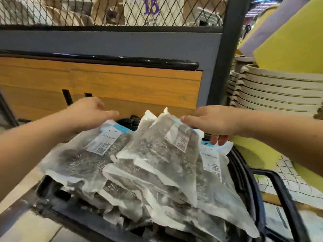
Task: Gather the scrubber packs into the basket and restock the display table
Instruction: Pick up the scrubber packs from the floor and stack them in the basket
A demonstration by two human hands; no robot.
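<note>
Between the thumb and fingertips of the right hand (213,123) sits the blue-edged header of the raised pack (162,154), pinched and tilted up out of the heap. Across from that grip, the left hand (89,112) hovers at the header of the left pack (83,154). Its thumb points inward but its fingers are hidden, so whether it holds anything cannot be told. Beneath both hands the scrubber packs (157,198) lie heaped in the black basket (244,173), spilling over its near rim. Gathering looks done, and restocking seems to be the step in hand. The next move likely calls for lifting the pinched pack clear without dragging its neighbours, perhaps toward the wooden shelf board (122,84) beyond the hands. Each pack is a cloudy, limp bag of grey wire wool with a white label.
</note>
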